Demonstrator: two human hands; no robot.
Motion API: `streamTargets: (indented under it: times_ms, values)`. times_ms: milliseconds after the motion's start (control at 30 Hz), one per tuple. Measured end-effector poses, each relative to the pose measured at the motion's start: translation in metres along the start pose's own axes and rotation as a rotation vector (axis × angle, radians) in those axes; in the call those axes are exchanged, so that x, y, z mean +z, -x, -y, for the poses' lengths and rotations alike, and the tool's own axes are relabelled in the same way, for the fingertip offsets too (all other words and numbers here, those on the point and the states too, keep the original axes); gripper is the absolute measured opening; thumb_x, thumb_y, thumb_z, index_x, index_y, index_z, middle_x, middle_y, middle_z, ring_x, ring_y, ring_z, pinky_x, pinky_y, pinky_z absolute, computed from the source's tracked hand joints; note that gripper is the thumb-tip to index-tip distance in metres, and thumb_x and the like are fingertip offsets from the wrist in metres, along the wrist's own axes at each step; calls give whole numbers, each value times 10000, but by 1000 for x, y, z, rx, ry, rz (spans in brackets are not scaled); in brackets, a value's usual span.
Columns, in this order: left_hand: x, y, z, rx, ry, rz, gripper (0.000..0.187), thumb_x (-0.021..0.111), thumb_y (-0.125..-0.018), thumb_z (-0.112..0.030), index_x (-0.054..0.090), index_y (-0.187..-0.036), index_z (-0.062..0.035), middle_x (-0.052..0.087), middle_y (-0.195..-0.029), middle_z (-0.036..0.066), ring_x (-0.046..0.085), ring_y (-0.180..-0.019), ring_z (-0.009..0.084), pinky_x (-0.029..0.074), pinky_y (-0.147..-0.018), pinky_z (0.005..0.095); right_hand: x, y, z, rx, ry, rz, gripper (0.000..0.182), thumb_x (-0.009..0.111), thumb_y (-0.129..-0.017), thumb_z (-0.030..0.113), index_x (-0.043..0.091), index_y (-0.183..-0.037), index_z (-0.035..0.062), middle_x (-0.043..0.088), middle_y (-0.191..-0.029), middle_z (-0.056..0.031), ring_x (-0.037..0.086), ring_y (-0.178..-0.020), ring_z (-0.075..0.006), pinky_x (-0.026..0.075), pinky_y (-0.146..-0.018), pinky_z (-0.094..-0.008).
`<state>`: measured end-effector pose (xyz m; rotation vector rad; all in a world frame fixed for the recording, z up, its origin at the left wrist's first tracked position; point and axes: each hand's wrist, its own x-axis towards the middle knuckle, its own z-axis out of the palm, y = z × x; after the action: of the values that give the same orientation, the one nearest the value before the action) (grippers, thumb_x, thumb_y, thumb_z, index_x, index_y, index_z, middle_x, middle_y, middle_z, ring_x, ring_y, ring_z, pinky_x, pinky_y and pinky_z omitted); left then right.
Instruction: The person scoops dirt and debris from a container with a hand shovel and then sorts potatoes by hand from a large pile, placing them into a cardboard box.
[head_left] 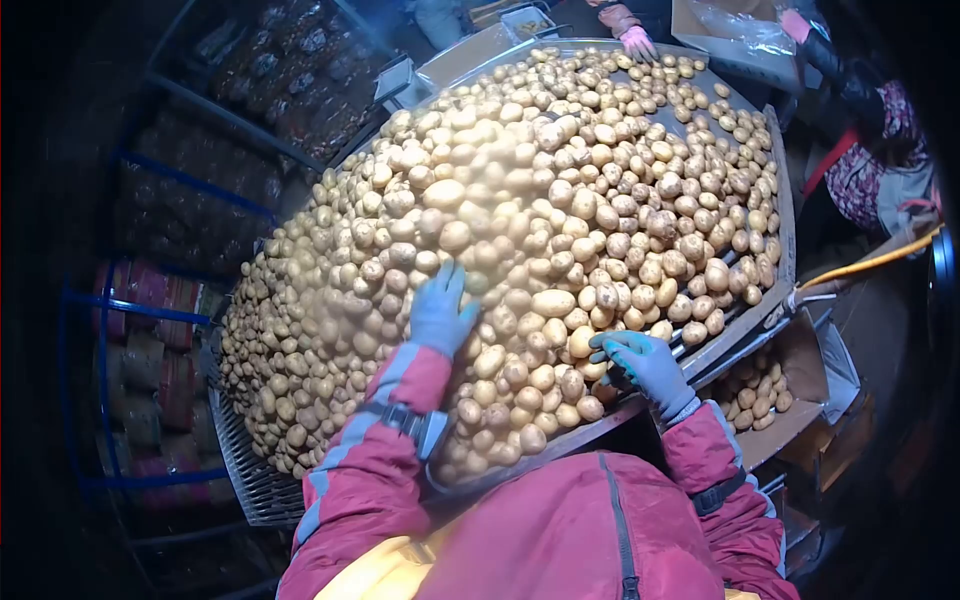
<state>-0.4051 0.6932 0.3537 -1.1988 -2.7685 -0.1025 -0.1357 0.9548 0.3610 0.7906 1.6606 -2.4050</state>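
Observation:
Potatoes (555,303) lie heaped on a large sorting table with a metal rim (785,200). My left hand (440,310), in a blue-grey glove, rests on the heap with its fingers stretched out and holds nothing I can see. At the near rim, my right hand (648,368) wears a similar glove. Its fingers are bent loosely and point left, with the tips beside a pale potato (582,341). I see nothing gripped in it, though the underside of the hand is hidden.
Below the right rim stands a cardboard box (800,375) with potatoes in it. A yellow hose (870,262) runs off to the right. Another person's pink-gloved hand (638,44) is at the far edge, and a second person stands at right. Blue racks (150,310) with sacks are at left.

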Motion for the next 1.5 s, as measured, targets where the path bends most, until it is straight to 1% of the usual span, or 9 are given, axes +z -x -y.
streamTargets:
  times_ms: [133,300,500,567,667,833,1000,1333,1500]
  values:
    - [-26,4,23,-27,178,82,559,735,-848,-283,609,-1362,-103,586,-1379,178,574,-1196,374,471,-1028,442,0,-16,-12,-2,40,7,319,629,-996,251,732,-1217,44,773,-1008,-47,668,-758,-83,495,-653,-226]
    - [-20,-124,49,88,-71,-327,556,749,-825,-286,605,-1319,-75,628,-1260,162,600,-1149,349,499,-973,470,4,-26,-8,4,70,40,355,616,-1026,256,696,-1237,-18,751,-1082,-90,708,-858,-135,569,-744,-259]
    - [-10,-183,49,-244,-8,74,535,726,-805,-357,619,-1260,-96,650,-1199,189,632,-1147,343,512,-976,453,17,-35,9,72,-78,63,367,623,-1027,247,675,-1265,-27,739,-1107,-115,721,-946,-172,592,-808,-282]
    - [-11,-169,43,-211,185,-51,553,738,-786,-441,639,-1195,-81,662,-1231,185,649,-1128,350,525,-962,461,16,-44,10,-12,-108,92,433,618,-1032,233,582,-1376,-28,691,-1232,-132,720,-995,-192,599,-828,-280]
    - [-93,-121,-48,-215,640,261,564,721,-804,-480,668,-1217,-100,695,-1157,178,681,-1051,367,543,-922,460,28,-64,5,-104,-207,86,573,618,-1033,217,406,-1521,5,613,-1356,-131,697,-1085,-199,604,-841,-274]
    - [-28,-25,-118,129,597,265,561,760,-807,-381,575,-1236,-70,691,-1058,198,682,-959,391,542,-824,492,48,-91,-5,-52,-137,-56,430,610,-1035,268,542,-1387,31,663,-1152,-56,653,-968,-130,573,-770,-266]
    - [-75,-7,-127,56,578,604,562,750,-852,-449,599,-1248,-79,713,-1028,190,698,-945,382,548,-812,469,57,-79,-17,100,-463,21,384,637,-993,319,620,-1242,27,676,-1063,-63,669,-897,-163,578,-772,-299]
    - [-61,16,-112,73,658,332,529,704,-869,-353,563,-1317,-109,704,-1032,191,697,-936,382,546,-796,467,71,-77,-10,145,-527,29,389,604,-1017,315,642,-1252,8,700,-1138,-106,699,-986,-192,594,-889,-347]
    - [-57,15,-111,92,691,479,445,679,-876,-314,606,-1269,-117,697,-985,168,697,-916,370,550,-782,463,74,-67,-2,150,-418,-8,377,620,-992,320,659,-1211,16,697,-1058,-83,677,-924,-171,569,-812,-304]
